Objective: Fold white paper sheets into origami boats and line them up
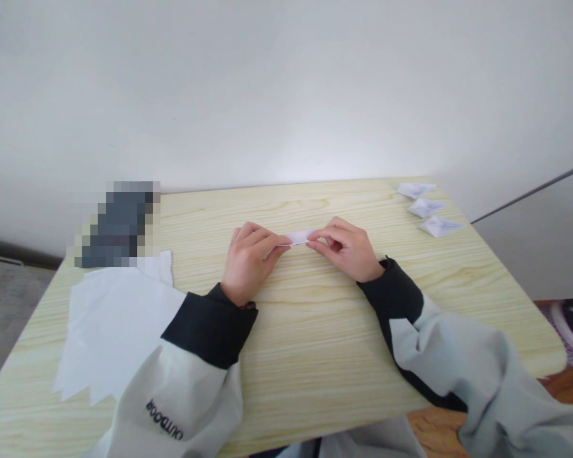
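Between my hands is a small strip of folded white paper point(300, 237), held just above or on the wooden table. My left hand point(251, 257) pinches its left end between thumb and forefinger. At the other end, my right hand point(346, 247) grips the paper the same way, with its remaining fingers curled. My fingertips cover both ends of the strip. Three folded paper boats point(440, 226) sit in a column at the table's far right corner.
A stack of white paper sheets point(109, 324) lies on the table's left side, partly under my left sleeve. Behind it is a dark, pixelated object point(119, 226). The table point(315, 356) meets a white wall at the back. A purple basket point(561, 327) stands on the floor at right.
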Demonstrator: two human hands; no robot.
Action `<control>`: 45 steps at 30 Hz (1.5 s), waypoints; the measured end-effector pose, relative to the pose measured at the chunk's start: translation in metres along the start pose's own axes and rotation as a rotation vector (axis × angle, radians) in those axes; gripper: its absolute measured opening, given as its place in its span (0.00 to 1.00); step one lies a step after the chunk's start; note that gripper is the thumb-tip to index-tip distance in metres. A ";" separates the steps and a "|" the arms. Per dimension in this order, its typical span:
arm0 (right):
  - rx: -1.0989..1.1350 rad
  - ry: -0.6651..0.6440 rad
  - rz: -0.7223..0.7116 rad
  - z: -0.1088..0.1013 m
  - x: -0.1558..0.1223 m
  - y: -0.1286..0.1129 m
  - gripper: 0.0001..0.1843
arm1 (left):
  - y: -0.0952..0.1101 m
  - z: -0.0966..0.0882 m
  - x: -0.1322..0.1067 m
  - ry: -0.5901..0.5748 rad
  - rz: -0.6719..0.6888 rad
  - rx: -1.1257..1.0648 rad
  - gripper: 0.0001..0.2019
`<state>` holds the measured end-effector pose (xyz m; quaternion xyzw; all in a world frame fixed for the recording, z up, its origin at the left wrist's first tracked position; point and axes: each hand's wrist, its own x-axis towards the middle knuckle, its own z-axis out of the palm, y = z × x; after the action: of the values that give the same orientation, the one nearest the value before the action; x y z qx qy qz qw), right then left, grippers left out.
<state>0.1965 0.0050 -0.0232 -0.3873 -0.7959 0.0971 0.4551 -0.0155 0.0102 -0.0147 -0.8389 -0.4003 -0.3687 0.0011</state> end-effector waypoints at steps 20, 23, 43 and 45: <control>0.064 -0.048 -0.014 0.001 -0.001 0.002 0.06 | 0.004 -0.002 0.001 -0.077 -0.045 -0.124 0.05; 0.066 -0.067 -0.007 0.000 -0.001 0.002 0.06 | 0.004 -0.002 0.001 -0.101 -0.046 -0.117 0.05; 0.042 -0.060 0.129 0.000 0.000 0.002 0.10 | 0.006 -0.002 0.000 -0.141 -0.171 -0.101 0.11; 0.047 -0.079 0.124 0.000 0.000 0.001 0.10 | 0.006 -0.002 0.001 -0.134 -0.174 -0.103 0.11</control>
<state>0.1977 0.0057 -0.0240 -0.4210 -0.7852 0.1588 0.4254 -0.0125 0.0060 -0.0110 -0.8227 -0.4513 -0.3307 -0.1006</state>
